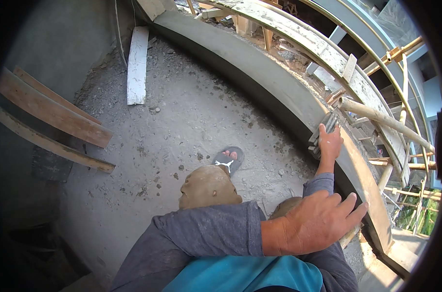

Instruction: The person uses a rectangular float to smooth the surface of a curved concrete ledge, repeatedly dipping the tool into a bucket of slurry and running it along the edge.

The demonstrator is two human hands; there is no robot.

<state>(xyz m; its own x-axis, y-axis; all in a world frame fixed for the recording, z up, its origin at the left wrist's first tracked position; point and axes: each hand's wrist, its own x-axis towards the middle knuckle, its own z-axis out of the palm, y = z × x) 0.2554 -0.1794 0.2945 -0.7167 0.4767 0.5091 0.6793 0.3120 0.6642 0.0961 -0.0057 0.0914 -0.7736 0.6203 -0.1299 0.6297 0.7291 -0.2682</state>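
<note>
My right hand [330, 143] grips a grey plastering float [316, 141] and holds it against the top of a low curved wall [274, 82]. The wall has a smooth, grey cement coat. Its far edge catches sunlight near my hand. Part of the float is hidden under my fingers. Across my body reaches my left arm, and my left hand [315, 221] hangs over the near stretch of the wall. Its fingers are apart and hold nothing. Whether its fingertips touch the wall, I cannot tell.
Dusty concrete floor [182, 121] with crumbs of mortar lies inside the curve. A white board [137, 65] rests near the back wall. Curved wooden planks [55, 109] jut in at left. Beyond the wall stand bamboo poles [384, 124] and curved formwork [323, 46], with a drop between.
</note>
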